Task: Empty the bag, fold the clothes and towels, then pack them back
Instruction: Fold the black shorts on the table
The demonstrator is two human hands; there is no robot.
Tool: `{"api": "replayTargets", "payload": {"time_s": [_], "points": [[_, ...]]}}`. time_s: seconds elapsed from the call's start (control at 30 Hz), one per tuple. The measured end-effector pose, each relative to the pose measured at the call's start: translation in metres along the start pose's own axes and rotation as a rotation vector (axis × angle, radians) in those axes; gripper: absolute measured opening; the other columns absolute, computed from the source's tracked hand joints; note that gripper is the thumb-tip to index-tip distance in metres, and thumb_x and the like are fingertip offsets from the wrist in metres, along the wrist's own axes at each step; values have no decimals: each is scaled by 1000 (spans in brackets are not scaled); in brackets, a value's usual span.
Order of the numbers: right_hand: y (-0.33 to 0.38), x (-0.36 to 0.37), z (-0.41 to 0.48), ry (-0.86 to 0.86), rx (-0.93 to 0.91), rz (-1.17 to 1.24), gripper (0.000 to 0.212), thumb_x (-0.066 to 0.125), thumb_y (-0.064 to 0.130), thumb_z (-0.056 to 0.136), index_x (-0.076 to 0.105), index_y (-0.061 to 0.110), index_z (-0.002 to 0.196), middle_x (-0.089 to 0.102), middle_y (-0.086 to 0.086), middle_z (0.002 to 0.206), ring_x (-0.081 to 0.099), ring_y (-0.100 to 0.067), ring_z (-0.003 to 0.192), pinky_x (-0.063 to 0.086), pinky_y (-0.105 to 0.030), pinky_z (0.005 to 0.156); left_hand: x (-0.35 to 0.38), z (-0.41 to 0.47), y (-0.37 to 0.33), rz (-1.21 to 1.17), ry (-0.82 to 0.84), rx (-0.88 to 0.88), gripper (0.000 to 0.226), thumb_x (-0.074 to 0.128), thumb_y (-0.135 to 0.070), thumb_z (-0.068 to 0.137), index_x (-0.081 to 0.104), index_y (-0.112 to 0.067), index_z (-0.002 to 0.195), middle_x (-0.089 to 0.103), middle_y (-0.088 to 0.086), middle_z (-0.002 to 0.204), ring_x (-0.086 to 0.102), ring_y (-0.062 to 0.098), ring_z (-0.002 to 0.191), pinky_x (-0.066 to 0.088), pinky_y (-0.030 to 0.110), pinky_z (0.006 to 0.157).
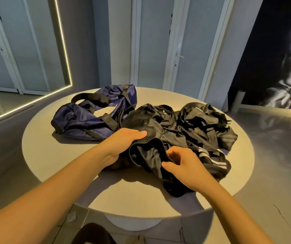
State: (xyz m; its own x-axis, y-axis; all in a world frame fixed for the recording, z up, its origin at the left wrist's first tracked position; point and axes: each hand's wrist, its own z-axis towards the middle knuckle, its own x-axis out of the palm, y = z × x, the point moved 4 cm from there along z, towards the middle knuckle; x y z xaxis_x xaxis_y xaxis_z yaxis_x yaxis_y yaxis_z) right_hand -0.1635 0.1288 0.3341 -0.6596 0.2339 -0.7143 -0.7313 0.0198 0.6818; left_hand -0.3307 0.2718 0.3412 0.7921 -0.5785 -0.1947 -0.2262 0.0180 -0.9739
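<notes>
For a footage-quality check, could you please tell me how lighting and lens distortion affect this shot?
Head view: warm light pools on the round table, arm shadows hard on its near side. Head view: the black clothes lose fold detail; only white stripes read clearly. Head view: door frames bow from the wide lens, and the light strip at left glares.

You have a round, pale table (53, 164) in front of you. A dark blue bag (81, 120) lies floppy on the far left of it. A messy pile of black clothes (194, 127) lies on the middle and right, touching the bag.
</notes>
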Motion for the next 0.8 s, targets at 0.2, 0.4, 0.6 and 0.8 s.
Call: {"api": "replayTargets", "payload": {"time_s": [0.2,0.4,0.6,0.8], "points": [[-4,-32,7,84,249,505,32,62,24,101,67,-7,109,71,-26,108,67,-46,101,54,-51,93,4,-17,-32,-1,70,69,46,77,-51,81,75,-18,112,76,-2,112,67,22,112,45,44,110],[25,-87,35,-48,237,614,33,64,32,98,78,14,75,77,-13,84,73,-23,71,57,-28,61,-21,-22,-59,181,92,197,40,84,-26,80,66,-32,115,71,-6,116,70,18,107,51,44,106],[59,-122,55,-48,93,783,32,57,31,101,75,6,92,75,-16,87,71,-25,74,62,-34,64,-57,-23,-83,44,-75,256,21,70,-25,93,77,-21,112,77,3,109,73,21,103,52,46,103],[28,-101,61,-25,60,487,40,58,35,102,64,6,74,65,-10,67,63,-23,61,48,-36,66,-65,-19,-60,-24,-155,236,20,69,-25,95,79,-10,103,77,10,105,73,28,101,55,40,92]]}}
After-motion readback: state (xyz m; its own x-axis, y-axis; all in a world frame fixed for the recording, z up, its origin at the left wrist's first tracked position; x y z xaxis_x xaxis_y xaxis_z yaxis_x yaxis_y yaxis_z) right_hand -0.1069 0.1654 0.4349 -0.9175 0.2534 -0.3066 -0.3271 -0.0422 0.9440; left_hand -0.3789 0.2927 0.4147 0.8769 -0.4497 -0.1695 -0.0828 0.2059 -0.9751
